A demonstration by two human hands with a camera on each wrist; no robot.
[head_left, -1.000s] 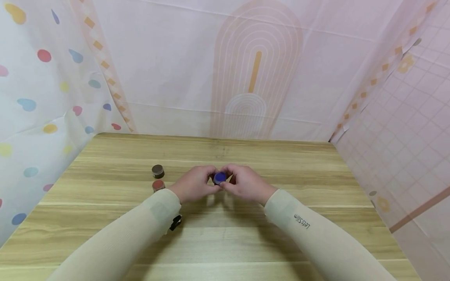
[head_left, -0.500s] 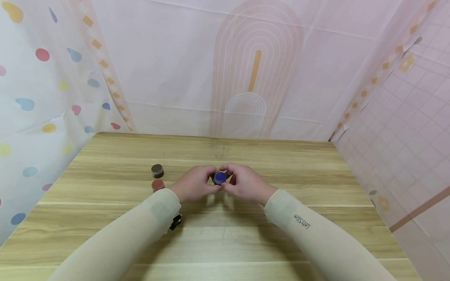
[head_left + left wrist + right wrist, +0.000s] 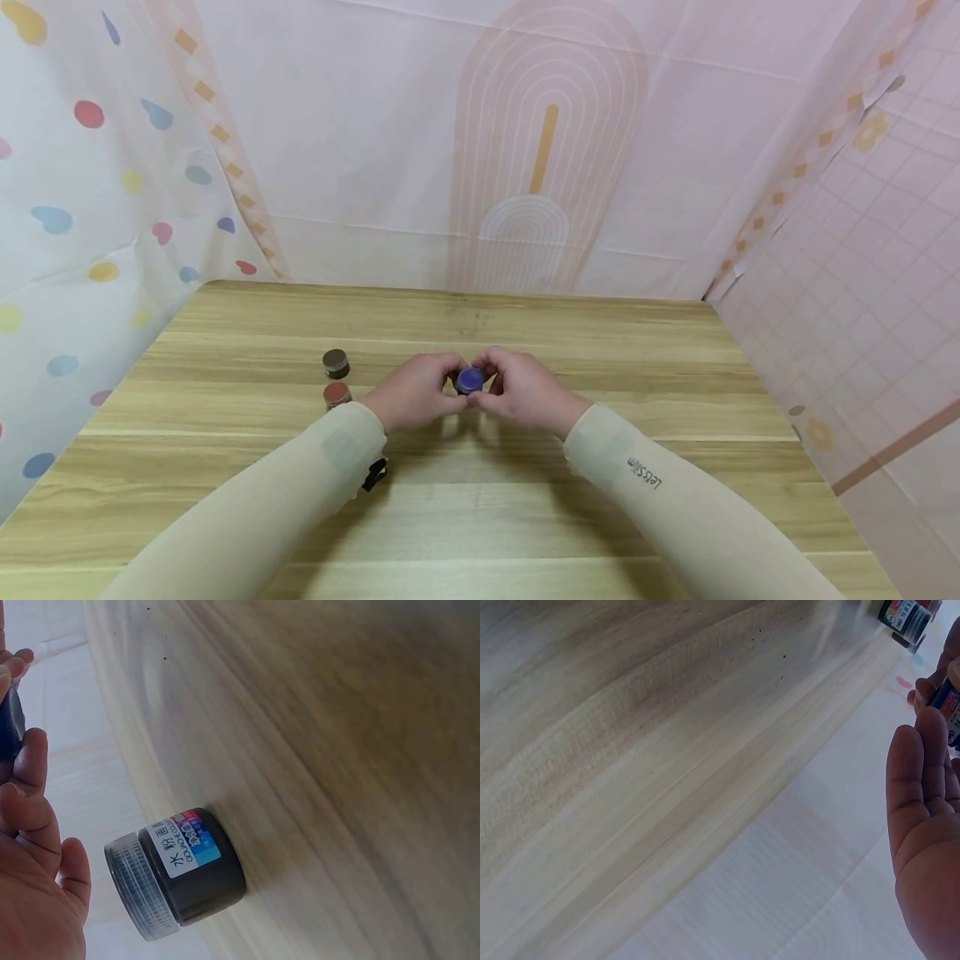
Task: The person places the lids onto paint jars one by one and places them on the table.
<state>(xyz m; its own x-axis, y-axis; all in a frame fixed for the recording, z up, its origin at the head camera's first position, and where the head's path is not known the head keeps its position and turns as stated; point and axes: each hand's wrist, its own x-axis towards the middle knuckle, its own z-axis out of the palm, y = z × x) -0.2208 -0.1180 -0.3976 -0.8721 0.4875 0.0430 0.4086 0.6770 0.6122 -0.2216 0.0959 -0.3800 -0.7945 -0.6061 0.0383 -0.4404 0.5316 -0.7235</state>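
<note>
Both hands hold a small gouache paint jar with a blue top [image 3: 470, 381] a little above the table. From its left side the left hand [image 3: 416, 390] pinches it between thumb and fingers. Facing it, the right hand [image 3: 525, 390] grips the other side with thumb and fingertips. At its frame edge, the left wrist view has part of the blue jar [image 3: 10, 727] in the fingers. In the right wrist view, a slice of the blue jar's label [image 3: 952, 712] shows beside the fingers of the right hand [image 3: 930, 832].
To the left stand a dark brown paint jar [image 3: 336, 364] and, nearer, a red-topped jar [image 3: 337, 392], partly behind the left forearm. Close up, the dark jar [image 3: 199, 866] has a clear ridged lid. Patterned cloth [image 3: 360, 150] encloses the wooden table [image 3: 637, 342].
The blue jar's top looks slightly turned and paler from glare. Both hands stay in nearly the same place around it, and the two other jars have not moved.
</note>
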